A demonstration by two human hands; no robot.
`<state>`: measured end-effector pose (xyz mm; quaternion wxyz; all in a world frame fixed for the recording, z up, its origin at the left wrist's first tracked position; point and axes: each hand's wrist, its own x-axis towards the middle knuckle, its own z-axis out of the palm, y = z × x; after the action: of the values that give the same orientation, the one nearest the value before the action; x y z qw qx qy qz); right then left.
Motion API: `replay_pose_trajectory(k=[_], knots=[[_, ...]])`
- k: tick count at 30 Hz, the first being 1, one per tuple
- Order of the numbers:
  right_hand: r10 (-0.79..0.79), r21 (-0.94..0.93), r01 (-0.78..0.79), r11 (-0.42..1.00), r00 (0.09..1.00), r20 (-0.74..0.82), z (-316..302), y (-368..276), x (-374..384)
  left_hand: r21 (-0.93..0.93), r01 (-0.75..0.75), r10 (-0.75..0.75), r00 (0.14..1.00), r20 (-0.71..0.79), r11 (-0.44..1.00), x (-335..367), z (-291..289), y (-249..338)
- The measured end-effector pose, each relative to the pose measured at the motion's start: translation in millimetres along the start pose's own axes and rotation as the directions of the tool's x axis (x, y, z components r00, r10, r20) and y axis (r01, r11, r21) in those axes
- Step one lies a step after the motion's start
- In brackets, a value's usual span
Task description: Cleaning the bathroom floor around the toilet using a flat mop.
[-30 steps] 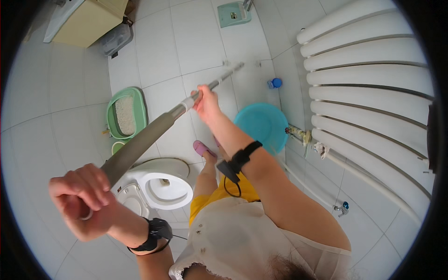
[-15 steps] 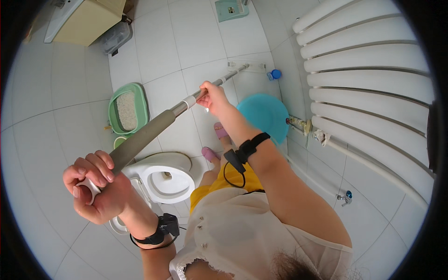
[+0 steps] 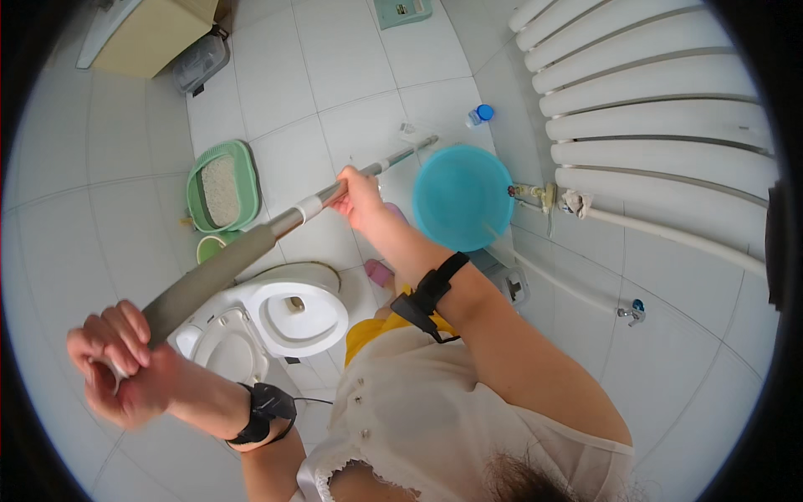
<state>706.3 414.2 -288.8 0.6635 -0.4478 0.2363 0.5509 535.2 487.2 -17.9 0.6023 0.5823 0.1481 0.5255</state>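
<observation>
I hold a mop (image 3: pixel 211 280) slantwise with both hands; its long handle has a thick grey grip and a silver shaft. My left hand (image 3: pixel 125 368) is wrapped round the top end of the grip. Farther down, my right hand (image 3: pixel 358 197) closes round the metal shaft, just beyond a white collar. The pale, flat mop head (image 3: pixel 411 132) is blurred and hard to see against the white floor tiles. It lies at the shaft's far end, close to the rim of a turquoise basin (image 3: pixel 462 201). Black straps circle both my forearms.
A white toilet (image 3: pixel 305 314) stands left of my legs, a green litter tray (image 3: pixel 247 180) and small green bin (image 3: pixel 209 247) beyond it. A blue-capped bottle (image 3: pixel 479 115) sits near the right wall, below a white radiator (image 3: pixel 661 130). A pipe and tap (image 3: pixel 633 312) run along that wall.
My left hand has moved down and left, drawing the mop back toward me. The mop head has left its place beside the bottle. My right hand has shifted slightly left and nearer.
</observation>
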Motion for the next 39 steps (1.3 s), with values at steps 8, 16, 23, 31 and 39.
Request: replay_pose_trajectory(k=[8, 16, 23, 31, 39], knots=[[-0.189, 0.283, 0.193, 0.94, 0.981, -0.043, -78, -35, 37, -0.169, 0.096, -0.044, 0.957, 0.287, 0.981, -27, 50, -63], [-0.108, 0.274, 0.082, 0.958, 0.991, 0.08, -54, -12, 30, -0.053, 0.091, -0.062, 0.914, 0.401, 0.994, -20, 50, -26], [0.142, 0.104, -0.163, 0.981, 0.972, 0.185, 0, 65, -11, 0.108, 0.028, -0.049, 0.98, 0.195, 0.994, -35, 20, 46], [0.254, -0.001, -0.255, 0.967, 0.963, 0.092, 13, 131, -71, 0.194, -0.038, 0.033, 0.999, 0.027, 0.98, -88, -42, 105], [0.205, -0.174, -0.18, 0.968, 0.969, 0.138, 31, 144, -52, -0.017, -0.211, 0.197, 0.88, 0.431, 0.977, -129, -62, 98]])
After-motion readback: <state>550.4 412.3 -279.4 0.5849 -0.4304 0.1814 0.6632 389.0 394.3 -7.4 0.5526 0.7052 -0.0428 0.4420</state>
